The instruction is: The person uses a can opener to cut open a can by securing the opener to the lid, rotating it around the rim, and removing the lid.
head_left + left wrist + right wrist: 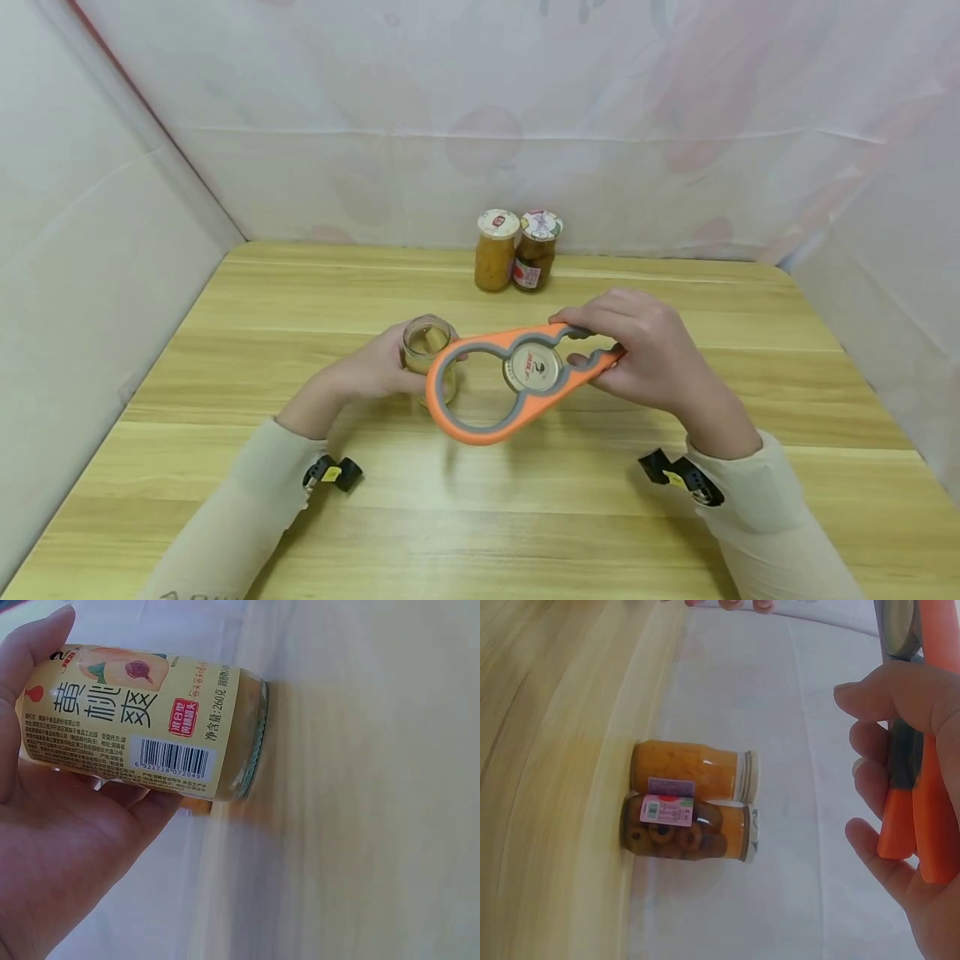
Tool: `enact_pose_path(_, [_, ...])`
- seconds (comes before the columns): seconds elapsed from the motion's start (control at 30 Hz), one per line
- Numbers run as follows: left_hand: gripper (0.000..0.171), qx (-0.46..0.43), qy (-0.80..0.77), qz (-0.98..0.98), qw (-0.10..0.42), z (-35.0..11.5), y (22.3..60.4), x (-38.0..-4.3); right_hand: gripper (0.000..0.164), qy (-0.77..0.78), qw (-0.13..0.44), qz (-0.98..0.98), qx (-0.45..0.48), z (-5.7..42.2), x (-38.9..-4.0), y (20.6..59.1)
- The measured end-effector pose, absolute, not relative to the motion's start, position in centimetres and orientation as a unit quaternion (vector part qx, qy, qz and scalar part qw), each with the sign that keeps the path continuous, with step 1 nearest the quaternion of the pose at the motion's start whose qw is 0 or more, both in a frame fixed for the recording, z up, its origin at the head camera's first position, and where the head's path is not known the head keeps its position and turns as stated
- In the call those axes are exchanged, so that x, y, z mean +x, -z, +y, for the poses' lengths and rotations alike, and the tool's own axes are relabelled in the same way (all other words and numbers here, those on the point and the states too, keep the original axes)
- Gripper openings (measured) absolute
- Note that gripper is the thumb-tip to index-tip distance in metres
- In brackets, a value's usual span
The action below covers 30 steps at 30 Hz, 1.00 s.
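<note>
Orange opener [474,437] in right grip [647,350], fingers curled round its handles, metal lid [536,367] between its arms; lidless glass jar [427,346] in left grip [378,367], fingers wrapped round it, partly behind opener's ring; left wrist view shows jar's barcode [173,758], hidden in head view

A table [465,517] lies beneath the left hand [381,367] and right hand [648,350]. On it, beyond both and sideways between them, an orange jar [494,262] and dark jar [538,253] stand upright, side by side.
</note>
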<state>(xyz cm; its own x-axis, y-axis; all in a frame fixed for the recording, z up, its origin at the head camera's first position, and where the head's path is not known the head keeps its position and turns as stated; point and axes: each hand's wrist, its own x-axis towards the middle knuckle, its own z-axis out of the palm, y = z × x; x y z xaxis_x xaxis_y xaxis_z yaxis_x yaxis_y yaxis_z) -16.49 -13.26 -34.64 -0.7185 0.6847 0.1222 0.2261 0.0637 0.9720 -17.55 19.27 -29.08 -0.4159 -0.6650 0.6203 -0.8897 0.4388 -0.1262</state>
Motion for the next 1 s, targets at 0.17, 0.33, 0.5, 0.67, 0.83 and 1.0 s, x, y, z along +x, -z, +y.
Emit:
enact_pose_path(0.17, [0.044, 0.303, -0.612, 0.706, 0.188, -14.4, 34.8, -17.0, 0.037, -0.227, 0.249, -0.811, 0.478, 19.2, -17.5, 29.1])
enact_pose_path(0.33, [0.045, 0.294, -0.609, 0.716, 0.171, -15.9, 35.6, -17.8, 0.036, -0.225, 0.249, -0.813, 0.476, 19.2, -17.6, 29.1])
enact_pose_path(0.5, [0.046, 0.276, -0.612, 0.723, 0.164, -17.3, 36.5, -18.6, 0.038, -0.223, 0.248, -0.816, 0.473, 19.3, -17.6, 29.1])
enact_pose_path(0.67, [0.049, 0.244, -0.610, 0.737, 0.161, -18.4, 36.5, -18.9, 0.039, -0.222, 0.241, -0.820, 0.470, 19.3, -17.7, 29.3])
enact_pose_path(0.83, [0.051, 0.223, -0.621, 0.734, 0.159, -19.4, 36.3, -19.0, 0.039, -0.219, 0.232, -0.824, 0.469, 19.3, -17.7, 29.4])
enact_pose_path(1.0, [0.050, 0.213, -0.631, 0.729, 0.156, -20.2, 36.3, -19.3, 0.039, -0.219, 0.225, -0.824, 0.471, 19.3, -17.9, 29.5])
